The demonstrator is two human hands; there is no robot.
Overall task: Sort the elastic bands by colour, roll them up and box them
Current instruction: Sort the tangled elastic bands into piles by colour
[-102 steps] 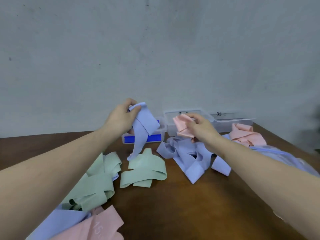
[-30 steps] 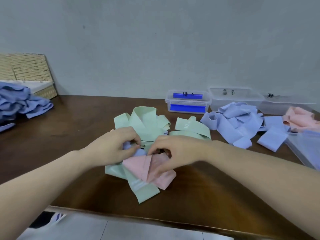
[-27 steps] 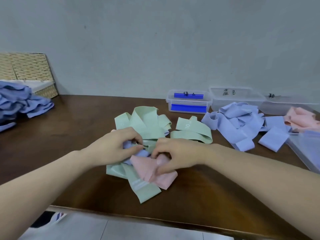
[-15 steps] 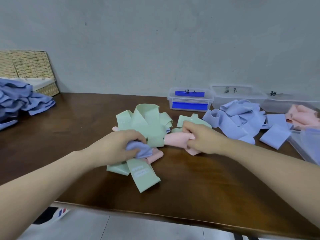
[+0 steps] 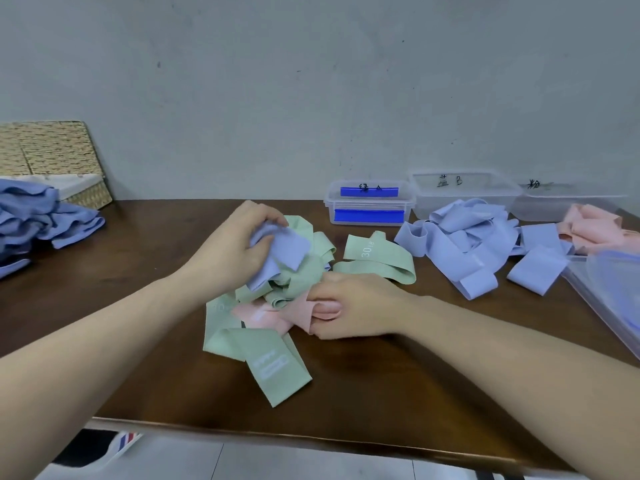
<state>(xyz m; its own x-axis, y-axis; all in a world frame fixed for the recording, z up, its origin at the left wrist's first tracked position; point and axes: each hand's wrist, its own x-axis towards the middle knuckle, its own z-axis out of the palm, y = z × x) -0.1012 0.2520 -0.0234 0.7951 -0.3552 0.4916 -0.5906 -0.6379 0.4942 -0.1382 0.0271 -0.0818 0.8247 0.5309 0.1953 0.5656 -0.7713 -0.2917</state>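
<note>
Sorting half done: your left hand (image 5: 239,252) grips a blue band (image 5: 282,249), your right hand (image 5: 349,306) pinches a pink band (image 5: 277,311) from the centre mixed pile (image 5: 277,306); rolling and boxing not begun.

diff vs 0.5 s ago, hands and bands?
Left hand has lifted the blue band up off the green pile. Right hand has drawn back toward the pile and grips the pink band there. Boxes and sorted piles unchanged.
</note>
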